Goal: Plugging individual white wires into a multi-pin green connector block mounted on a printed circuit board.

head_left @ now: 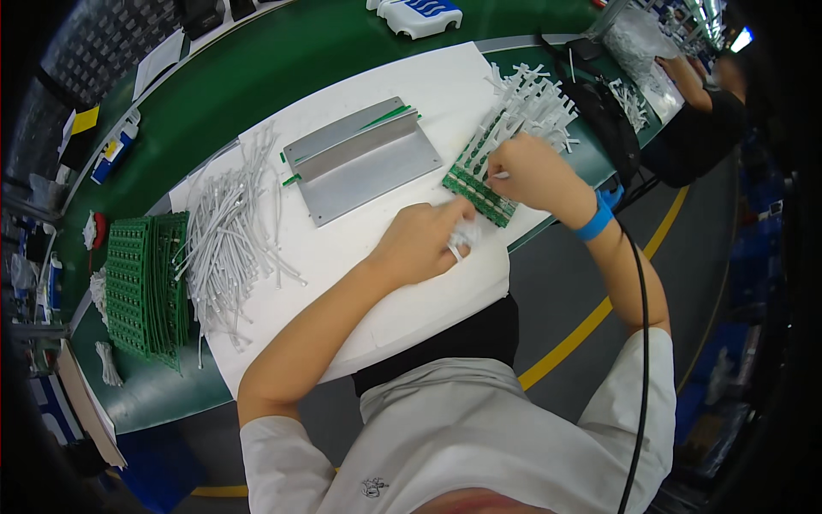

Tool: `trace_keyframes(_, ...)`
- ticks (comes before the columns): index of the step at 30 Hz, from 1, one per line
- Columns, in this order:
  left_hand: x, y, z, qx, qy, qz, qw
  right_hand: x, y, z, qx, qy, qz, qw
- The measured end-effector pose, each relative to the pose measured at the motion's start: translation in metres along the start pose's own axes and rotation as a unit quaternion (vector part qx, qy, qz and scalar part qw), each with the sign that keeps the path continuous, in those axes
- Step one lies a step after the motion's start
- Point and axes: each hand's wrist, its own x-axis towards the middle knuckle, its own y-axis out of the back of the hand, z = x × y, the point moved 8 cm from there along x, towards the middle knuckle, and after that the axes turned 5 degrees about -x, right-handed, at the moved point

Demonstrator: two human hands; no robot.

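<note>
A green circuit board panel (pixel 479 195) lies at the right side of the white sheet (pixel 385 304), with rows of white cable pieces (pixel 535 103) standing on its far part. My right hand (pixel 529 171), with a blue wrist strap (pixel 595 218), is over the panel, its fingers pinched on a small white connector piece. Beside the panel's near left corner, my left hand (pixel 419 244) is closed round a small bunch of white cable pieces (pixel 463 236). Its fingertips come close to the panel's edge; whether they touch it I cannot tell.
An angled metal plate (pixel 372 184) with green strips on it sits mid-sheet. Left of it spread many loose white cables (pixel 231 248), beside a stack of green circuit panels (pixel 141 283). A black cord (pixel 644 343) hangs near my right arm. Another person (pixel 706 120) sits far right.
</note>
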Motion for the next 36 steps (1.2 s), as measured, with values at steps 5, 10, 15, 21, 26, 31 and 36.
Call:
trace_keyframes(5,-0.007,0.014,-0.036,-0.388,0.127,0.159,0.899,-0.038,0.050,-0.036,0.017,-0.043,0.194,0.980)
trace_keyframes(10,-0.006,-0.002,-0.043,-0.552,0.200,0.104,0.803,-0.068,0.027,-0.052,0.232,-0.095,0.242,0.937)
trace_keyframes(15,-0.009,-0.010,-0.035,-0.587,0.242,0.068,0.770,-0.070,-0.021,-0.056,0.398,-0.142,0.254,0.870)
trace_keyframes(21,-0.011,-0.012,-0.040,-0.571,0.250,0.067,0.779,-0.069,-0.044,-0.051,0.468,-0.160,0.308,0.812)
trace_keyframes(26,-0.007,-0.016,-0.039,-0.571,0.239,0.059,0.783,-0.072,-0.047,-0.039,0.497,-0.152,0.349,0.780)
trace_keyframes(31,-0.005,-0.013,-0.033,-0.548,0.216,0.064,0.806,-0.077,-0.031,-0.044,0.421,-0.149,0.354,0.822)
trace_keyframes(36,-0.006,-0.012,-0.031,-0.565,0.207,0.064,0.796,-0.082,-0.018,-0.056,0.314,-0.101,0.389,0.860)
